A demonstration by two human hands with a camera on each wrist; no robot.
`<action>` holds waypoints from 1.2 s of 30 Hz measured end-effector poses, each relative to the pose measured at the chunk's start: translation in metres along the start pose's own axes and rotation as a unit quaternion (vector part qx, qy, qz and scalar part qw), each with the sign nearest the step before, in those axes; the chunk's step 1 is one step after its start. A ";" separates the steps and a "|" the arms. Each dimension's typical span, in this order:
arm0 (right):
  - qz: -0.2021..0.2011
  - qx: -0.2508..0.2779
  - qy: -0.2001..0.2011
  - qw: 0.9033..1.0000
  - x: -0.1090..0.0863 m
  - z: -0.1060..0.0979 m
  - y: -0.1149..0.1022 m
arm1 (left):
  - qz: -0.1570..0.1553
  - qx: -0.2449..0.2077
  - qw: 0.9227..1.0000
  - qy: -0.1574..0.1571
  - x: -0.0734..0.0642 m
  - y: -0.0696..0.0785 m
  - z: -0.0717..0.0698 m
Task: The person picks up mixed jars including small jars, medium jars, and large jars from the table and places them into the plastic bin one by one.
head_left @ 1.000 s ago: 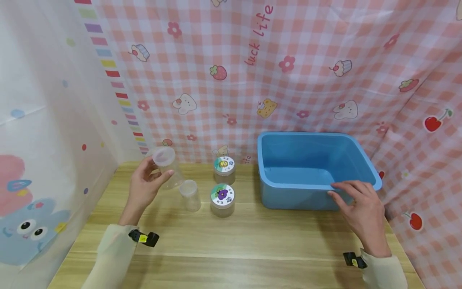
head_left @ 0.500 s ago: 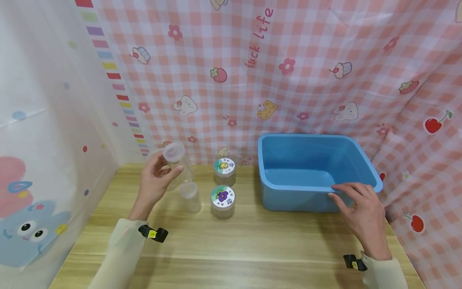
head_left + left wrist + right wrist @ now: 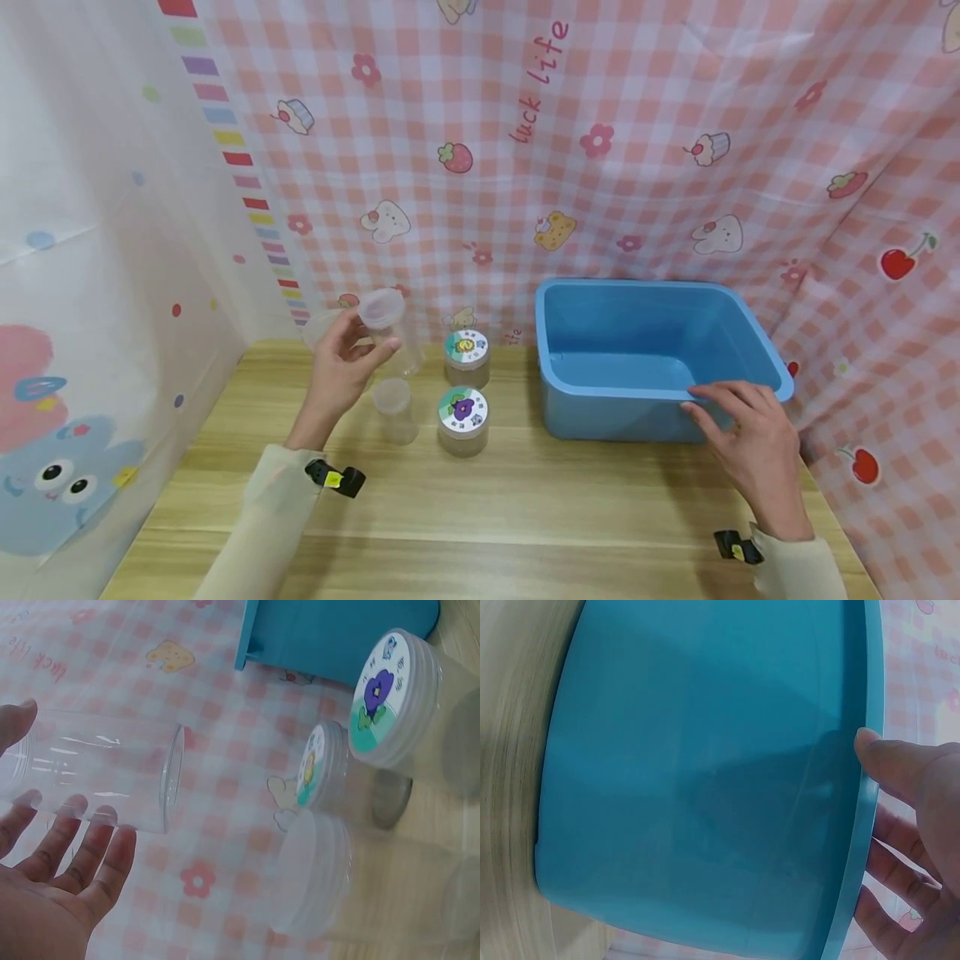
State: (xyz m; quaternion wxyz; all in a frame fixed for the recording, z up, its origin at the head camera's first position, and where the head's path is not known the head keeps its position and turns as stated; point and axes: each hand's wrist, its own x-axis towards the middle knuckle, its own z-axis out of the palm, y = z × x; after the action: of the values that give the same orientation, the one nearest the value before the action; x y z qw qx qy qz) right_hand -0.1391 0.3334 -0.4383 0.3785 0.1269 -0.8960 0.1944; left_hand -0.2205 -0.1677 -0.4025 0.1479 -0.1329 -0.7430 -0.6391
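A clear plastic jar [image 3: 402, 350] with a pale translucent lid is gripped in my left hand [image 3: 341, 367], raised above the table at its left back. In the left wrist view, thumb and fingertips lie on opposite sides of this jar [image 3: 112, 769]. Below it stands a smaller, narrow clear jar [image 3: 395, 412], also with a pale lid. To its right is a short jar [image 3: 463, 417] with a purple flower label, and behind that another short jar [image 3: 467, 358] with a yellow label. My right hand [image 3: 757, 442] pinches the front rim of a blue plastic bin [image 3: 585, 412].
The bin stands at the back right, close to the pink checked curtain [image 3: 510, 200], with nothing seen inside. A patterned white curtain [image 3: 112, 233] borders the left side. Bare wood table [image 3: 480, 517] lies in front of the jars.
My left hand has moved right with the clear jar, lifting it slightly, from left of the narrow jar to above and behind it. My right hand stays on the bin rim.
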 end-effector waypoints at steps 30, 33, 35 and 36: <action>-0.001 0.009 0.009 1.000 0.000 0.000 -0.002 | -0.013 -0.041 0.995 -0.088 0.023 0.018 0.066; 0.000 0.008 0.010 1.000 0.000 0.000 -0.002 | -0.016 -0.037 0.995 -0.092 0.027 0.021 0.073; 0.002 0.007 0.010 1.000 -0.001 0.001 -0.002 | -0.016 -0.036 0.995 -0.095 0.030 0.022 0.077; 0.003 0.007 0.010 1.000 -0.001 0.001 -0.002 | -0.016 -0.037 0.994 -0.098 0.031 0.023 0.079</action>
State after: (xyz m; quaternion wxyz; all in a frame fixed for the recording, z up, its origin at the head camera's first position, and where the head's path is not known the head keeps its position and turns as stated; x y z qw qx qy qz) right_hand -0.1378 0.3309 -0.4395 0.3855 0.1248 -0.8913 0.2032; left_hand -0.2441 -0.0857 -0.3808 0.0594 -0.1887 -0.7317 -0.6522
